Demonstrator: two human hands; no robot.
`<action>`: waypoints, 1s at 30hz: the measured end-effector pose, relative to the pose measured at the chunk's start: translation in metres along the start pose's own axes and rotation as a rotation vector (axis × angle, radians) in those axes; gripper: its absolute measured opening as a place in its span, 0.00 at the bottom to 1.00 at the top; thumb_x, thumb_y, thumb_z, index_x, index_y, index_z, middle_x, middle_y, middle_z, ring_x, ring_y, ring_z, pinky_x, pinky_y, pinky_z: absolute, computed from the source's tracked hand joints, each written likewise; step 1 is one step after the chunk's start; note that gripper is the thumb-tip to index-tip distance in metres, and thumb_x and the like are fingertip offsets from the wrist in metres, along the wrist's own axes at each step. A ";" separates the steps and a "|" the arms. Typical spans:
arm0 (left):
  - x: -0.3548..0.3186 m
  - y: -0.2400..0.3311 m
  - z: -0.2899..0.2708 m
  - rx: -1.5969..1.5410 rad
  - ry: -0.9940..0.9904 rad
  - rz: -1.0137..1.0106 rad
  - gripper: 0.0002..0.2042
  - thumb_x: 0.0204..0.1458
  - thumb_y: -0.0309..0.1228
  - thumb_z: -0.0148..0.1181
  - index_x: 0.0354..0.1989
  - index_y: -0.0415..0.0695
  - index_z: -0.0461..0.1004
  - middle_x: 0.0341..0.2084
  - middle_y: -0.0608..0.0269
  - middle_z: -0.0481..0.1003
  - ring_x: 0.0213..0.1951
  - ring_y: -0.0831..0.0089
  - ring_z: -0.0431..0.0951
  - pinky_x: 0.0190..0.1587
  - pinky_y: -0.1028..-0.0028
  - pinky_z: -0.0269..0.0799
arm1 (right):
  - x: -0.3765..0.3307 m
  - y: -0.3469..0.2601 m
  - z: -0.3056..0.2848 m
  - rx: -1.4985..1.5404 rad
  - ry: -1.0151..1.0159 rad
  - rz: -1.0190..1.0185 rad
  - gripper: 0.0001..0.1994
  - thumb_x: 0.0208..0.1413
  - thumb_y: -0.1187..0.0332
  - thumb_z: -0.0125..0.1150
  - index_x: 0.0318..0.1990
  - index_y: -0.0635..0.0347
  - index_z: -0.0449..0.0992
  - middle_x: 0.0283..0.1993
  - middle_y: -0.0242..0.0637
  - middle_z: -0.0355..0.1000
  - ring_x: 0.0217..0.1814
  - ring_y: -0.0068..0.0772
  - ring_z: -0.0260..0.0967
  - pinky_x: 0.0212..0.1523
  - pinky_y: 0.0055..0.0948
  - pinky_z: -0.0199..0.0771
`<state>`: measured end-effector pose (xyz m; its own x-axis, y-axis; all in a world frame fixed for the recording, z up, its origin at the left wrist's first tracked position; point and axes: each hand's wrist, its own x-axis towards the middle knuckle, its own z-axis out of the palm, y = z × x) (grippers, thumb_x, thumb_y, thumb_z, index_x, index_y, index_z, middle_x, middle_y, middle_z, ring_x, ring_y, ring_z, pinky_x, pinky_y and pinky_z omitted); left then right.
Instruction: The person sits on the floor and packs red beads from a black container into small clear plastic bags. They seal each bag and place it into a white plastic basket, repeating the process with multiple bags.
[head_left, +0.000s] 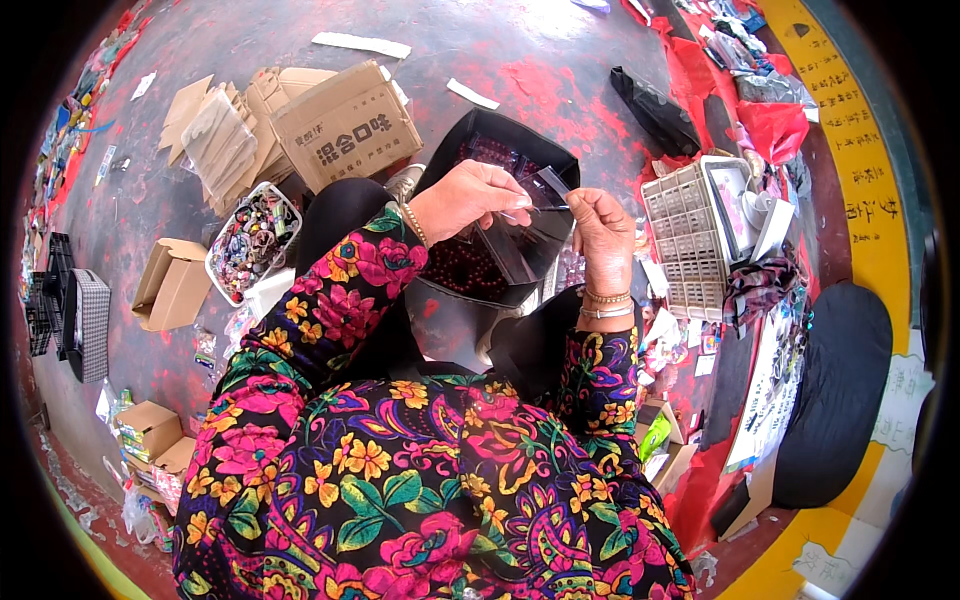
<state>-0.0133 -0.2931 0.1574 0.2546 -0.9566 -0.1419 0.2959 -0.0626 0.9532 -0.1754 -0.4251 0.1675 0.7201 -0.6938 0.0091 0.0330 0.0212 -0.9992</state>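
Above a black open container [552, 150], a small clear plastic bag [545, 190] is stretched between my two hands. The fingers of my right hand [606, 235] pinch its right edge. My left hand [468, 203] is closed, its fingertips pressed together at the bag's left edge; any small item between them is too small to make out. Inside the container lie dark red beads [462, 265] in a heap on the near left, and shiny clear packets [500, 152] towards the back. The container stands on the floor between my knees, partly covered by my hands.
Left of the container are a printed cardboard box [348, 125], flattened cardboard [262, 110] and a white basket [298, 215] of small colourful items. An open carton [172, 285] sits farther left. On the right stand a cream plastic crate [685, 240] and a black stool [835, 395].
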 end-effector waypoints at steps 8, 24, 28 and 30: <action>-0.003 0.006 0.002 0.187 0.028 -0.019 0.08 0.50 0.32 0.58 0.31 0.39 0.78 0.23 0.64 0.77 0.20 0.87 0.69 0.20 0.86 0.60 | 0.002 0.001 -0.013 0.040 -0.254 0.074 0.06 0.51 0.74 0.60 0.36 0.65 0.75 0.27 0.27 0.71 0.25 0.16 0.65 0.28 0.14 0.64; 0.003 -0.003 -0.002 0.303 -0.141 0.064 0.06 0.50 0.26 0.57 0.33 0.37 0.77 0.27 0.65 0.76 0.26 0.82 0.71 0.29 0.82 0.68 | 0.000 -0.004 -0.019 0.128 -0.471 0.309 0.03 0.49 0.79 0.57 0.32 0.66 0.75 0.27 0.34 0.73 0.29 0.22 0.70 0.34 0.18 0.68; 0.000 -0.001 -0.003 0.256 -0.197 0.056 0.07 0.49 0.23 0.56 0.36 0.37 0.77 0.28 0.65 0.76 0.29 0.82 0.72 0.32 0.81 0.69 | 0.001 0.001 -0.020 0.079 -0.448 0.247 0.03 0.49 0.80 0.57 0.32 0.66 0.75 0.28 0.32 0.73 0.32 0.21 0.70 0.36 0.19 0.68; 0.001 -0.003 -0.005 0.292 -0.237 0.094 0.08 0.49 0.21 0.55 0.37 0.37 0.77 0.29 0.64 0.76 0.31 0.81 0.73 0.35 0.80 0.70 | 0.001 0.003 -0.020 0.035 -0.486 0.242 0.04 0.49 0.81 0.57 0.32 0.66 0.75 0.29 0.31 0.72 0.32 0.21 0.69 0.36 0.18 0.68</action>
<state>-0.0096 -0.2924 0.1528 0.0381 -0.9991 -0.0168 -0.0021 -0.0169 0.9999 -0.1882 -0.4399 0.1633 0.9472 -0.2535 -0.1961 -0.1563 0.1687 -0.9732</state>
